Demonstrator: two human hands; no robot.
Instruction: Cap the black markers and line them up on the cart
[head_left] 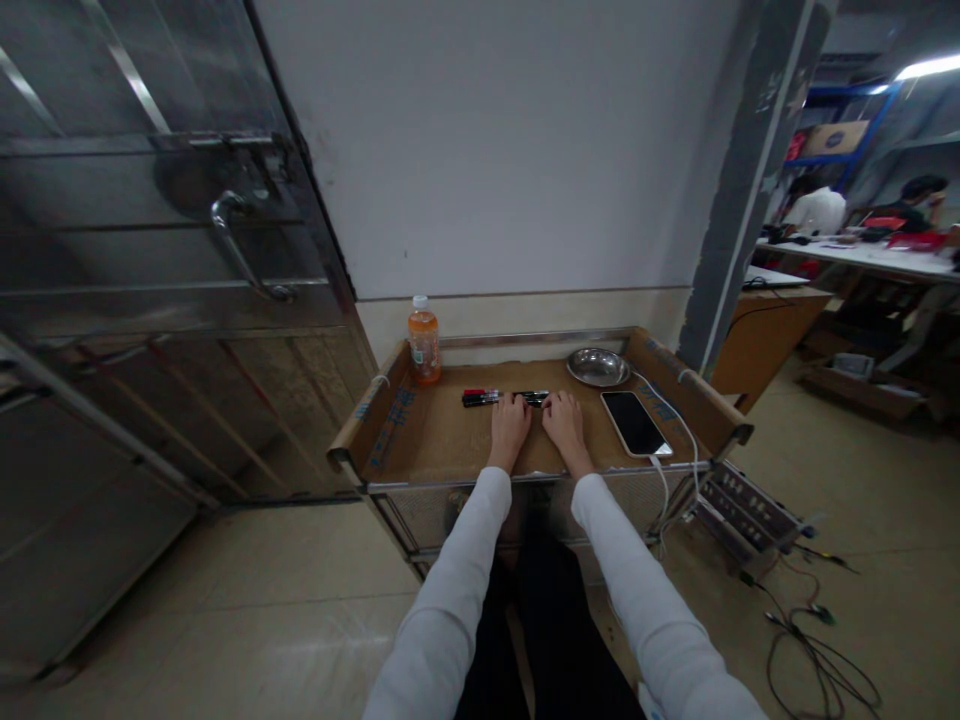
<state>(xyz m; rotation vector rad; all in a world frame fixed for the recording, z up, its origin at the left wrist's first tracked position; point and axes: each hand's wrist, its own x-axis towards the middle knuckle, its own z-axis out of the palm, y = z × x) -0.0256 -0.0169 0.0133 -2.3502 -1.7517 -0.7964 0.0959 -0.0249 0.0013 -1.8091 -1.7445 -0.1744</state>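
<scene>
Several marker pens (477, 400), black with one showing red, lie side by side across the cardboard-lined cart top (450, 435). My left hand (511, 425) is closed over their middle, fingertips curled on the barrels. Close beside it, my right hand (564, 425) is closed at their right end, with its fingers bent and the thumb toward the left hand. Parts of the pens are hidden under the fingers. Right of my right hand lies a phone (636, 424), dark screen up, with a white cable plugged into it. Behind the phone sits a shallow metal bowl (598, 367).
An orange drink bottle (424, 345) stands at the cart's back left corner. Raised cardboard sides edge the cart. A metal door (150, 230) is on the left. At right, a power strip box (750, 515) and loose cables (814, 650) lie on the floor. People sit farther back.
</scene>
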